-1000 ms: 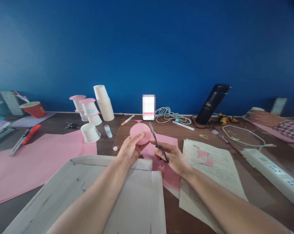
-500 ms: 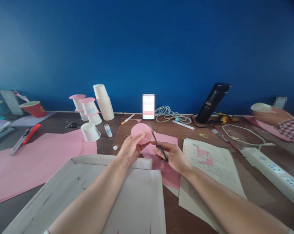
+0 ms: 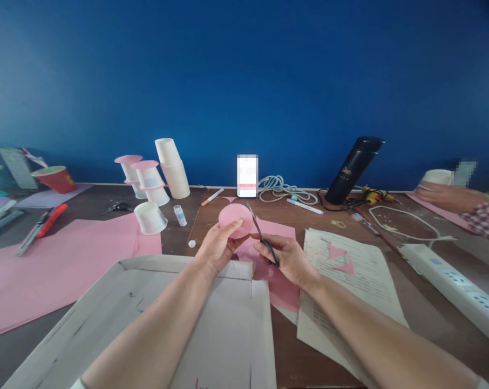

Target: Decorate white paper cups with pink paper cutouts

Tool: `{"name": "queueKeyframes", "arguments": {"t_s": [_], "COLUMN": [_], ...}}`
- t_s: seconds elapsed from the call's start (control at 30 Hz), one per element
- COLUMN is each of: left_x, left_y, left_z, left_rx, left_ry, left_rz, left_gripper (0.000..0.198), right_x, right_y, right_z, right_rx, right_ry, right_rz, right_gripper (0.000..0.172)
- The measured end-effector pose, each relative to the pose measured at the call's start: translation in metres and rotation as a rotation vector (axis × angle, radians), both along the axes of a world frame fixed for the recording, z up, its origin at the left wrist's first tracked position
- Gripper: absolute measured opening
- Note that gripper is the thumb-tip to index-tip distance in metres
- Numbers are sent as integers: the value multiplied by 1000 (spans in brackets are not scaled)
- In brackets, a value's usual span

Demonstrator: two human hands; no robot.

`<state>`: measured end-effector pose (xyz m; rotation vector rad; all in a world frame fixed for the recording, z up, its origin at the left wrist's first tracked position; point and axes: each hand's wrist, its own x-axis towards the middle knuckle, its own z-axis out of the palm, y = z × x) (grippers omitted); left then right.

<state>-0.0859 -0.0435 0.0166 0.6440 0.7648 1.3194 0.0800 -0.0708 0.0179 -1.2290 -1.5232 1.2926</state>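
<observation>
Between thumb and fingers, my left hand (image 3: 220,241) grips a pink paper circle (image 3: 233,219) above the table. My right hand (image 3: 287,256) is closed round the handles of black-handled scissors (image 3: 269,248). Their blades point up and away, close along the circle's right edge; whether they touch the paper I cannot tell. Under my hands lies pink paper (image 3: 283,286). Pink offcuts (image 3: 337,251) rest on a printed sheet (image 3: 358,286) to the right. A white lid or box panel (image 3: 228,324) lies beneath my left forearm.
Stacked paper cups with pink discs (image 3: 149,175), a white cup (image 3: 150,219) and a glue stick (image 3: 180,216) stand on the left, near a red utility knife (image 3: 46,227). A phone (image 3: 247,177), black flask (image 3: 353,172) and power strip (image 3: 450,286) are further along. Another person's hand (image 3: 442,197) holds a cup.
The pink circle has shifted very slightly in my left hand, and the scissors have barely moved. At the far right, the other person's hand has tipped its cup over, rim down.
</observation>
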Motion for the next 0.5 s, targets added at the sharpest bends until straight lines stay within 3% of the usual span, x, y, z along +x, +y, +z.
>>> {"name": "queueKeyframes", "arguments": {"t_s": [0.5], "left_x": [-1], "left_y": [0], "left_z": [-2], "left_rx": [10], "left_ry": [15], "left_rz": [9], "left_gripper": [28], "right_x": [-1], "right_y": [-1], "right_z": [1], "right_rx": [-5], "right_ry": [5], "right_rz": [8], "right_gripper": [53]}}
